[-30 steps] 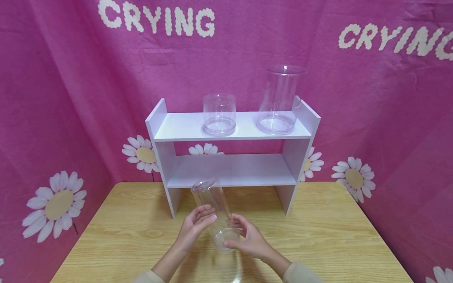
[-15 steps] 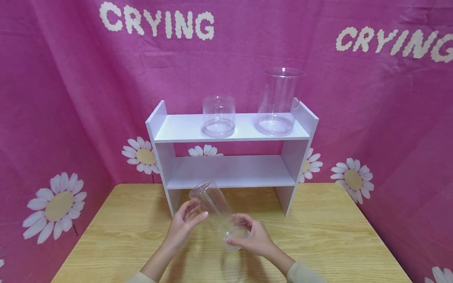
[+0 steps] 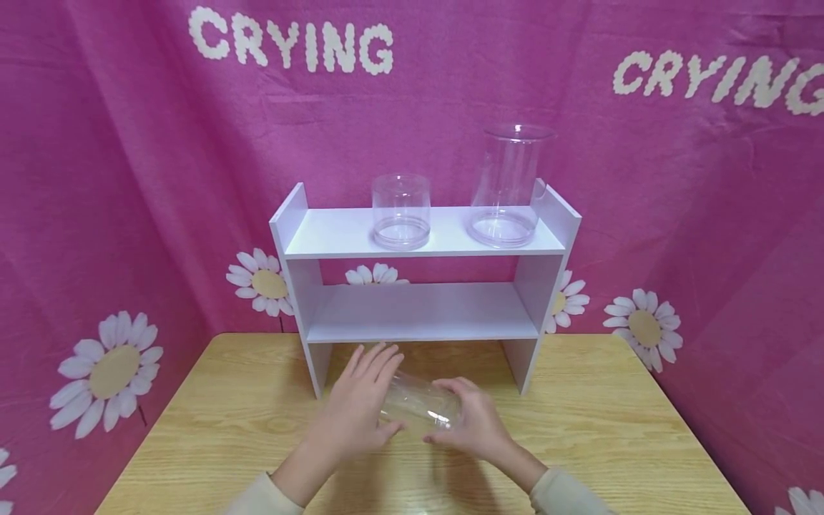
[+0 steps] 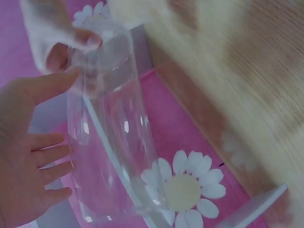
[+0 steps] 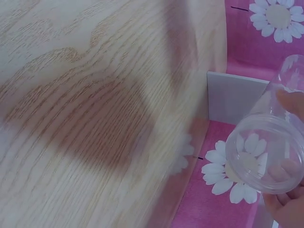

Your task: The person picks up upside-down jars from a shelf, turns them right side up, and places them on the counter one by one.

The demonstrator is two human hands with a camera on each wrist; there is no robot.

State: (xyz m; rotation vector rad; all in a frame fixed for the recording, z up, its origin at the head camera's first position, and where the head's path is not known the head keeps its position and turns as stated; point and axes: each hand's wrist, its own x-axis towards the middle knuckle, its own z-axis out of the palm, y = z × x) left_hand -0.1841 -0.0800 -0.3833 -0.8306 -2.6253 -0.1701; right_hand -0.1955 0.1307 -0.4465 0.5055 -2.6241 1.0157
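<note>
A clear, tall cylindrical container (image 3: 418, 402) is held tilted nearly onto its side above the wooden table. Its right end is gripped by my right hand (image 3: 478, 422), thumb and fingers on either side of it. My left hand (image 3: 357, 404) is at the other end, fingers extended and thumb spread away from them. In the left wrist view the fingertips of that left hand (image 4: 33, 156) are right at the container's side wall (image 4: 111, 137). A round end of the container (image 5: 266, 154) faces the camera in the right wrist view.
A white two-tier shelf (image 3: 418, 311) stands on the wooden table (image 3: 599, 429) behind the hands. Its top board bears a short clear jar (image 3: 401, 214) and, to the right, a tall clear vessel with a flared rim (image 3: 508, 179). Pink daisy-print cloth (image 3: 161, 143) surrounds the table.
The container has tipped from a steep leftward slant to nearly level. My left hand has come round over its upper end with fingers straightened; my right hand has moved slightly right, keeping its hold.
</note>
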